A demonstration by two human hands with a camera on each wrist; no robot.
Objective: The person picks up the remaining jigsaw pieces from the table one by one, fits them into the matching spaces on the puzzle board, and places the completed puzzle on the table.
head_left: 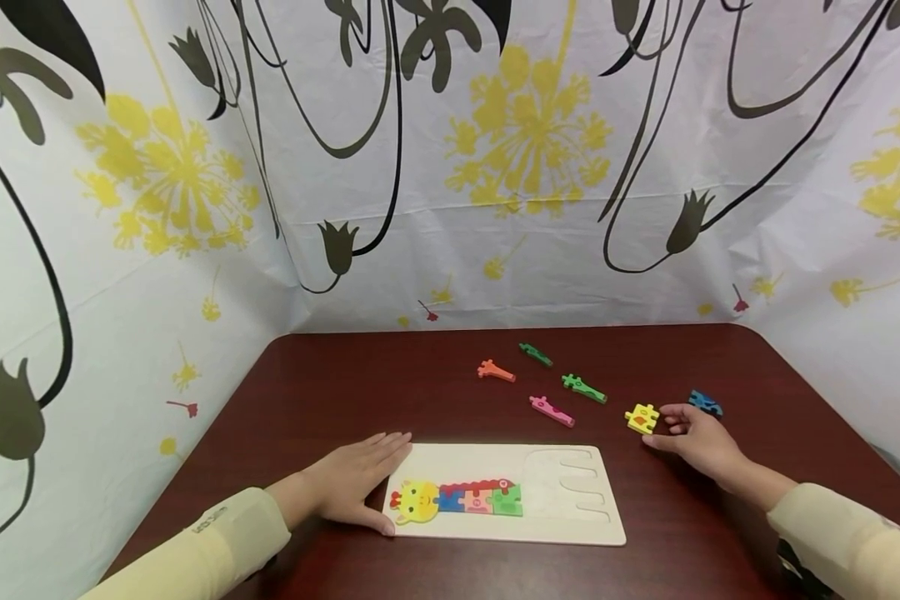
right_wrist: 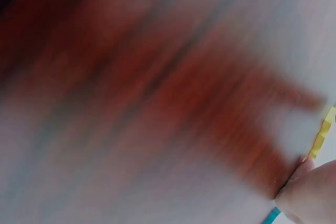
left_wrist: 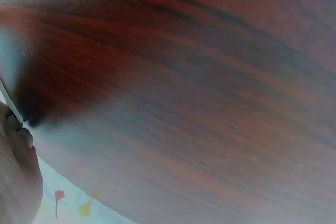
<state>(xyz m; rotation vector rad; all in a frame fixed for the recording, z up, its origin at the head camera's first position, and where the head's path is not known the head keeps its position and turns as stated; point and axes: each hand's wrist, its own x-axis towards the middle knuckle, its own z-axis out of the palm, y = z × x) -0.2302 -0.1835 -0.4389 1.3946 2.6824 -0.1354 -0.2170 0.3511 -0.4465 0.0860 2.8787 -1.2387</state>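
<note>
A pale wooden puzzle board (head_left: 495, 533) lies on the table with a giraffe partly filled in: a yellow head piece (head_left: 418, 502), then blue, pink and green pieces with a red mane. My left hand (head_left: 356, 483) rests at the board's left end, fingers extended and thumb by the lower corner. In the left wrist view, fingers (left_wrist: 16, 140) touch the board's edge (left_wrist: 10, 100). To the right of the board, my right hand (head_left: 693, 437) pinches a yellow puzzle piece (head_left: 642, 418) at its right side. The right wrist view shows this piece edge-on (right_wrist: 321, 132) at the fingertips.
Behind the board lie loose leg-shaped pieces: pink (head_left: 552, 411), orange (head_left: 496, 371), light green (head_left: 584, 388) and dark green (head_left: 536, 354). A blue piece (head_left: 706, 403) lies just behind my right hand. Patterned cloth (head_left: 420, 283) hangs beyond the dark red table (head_left: 360, 383).
</note>
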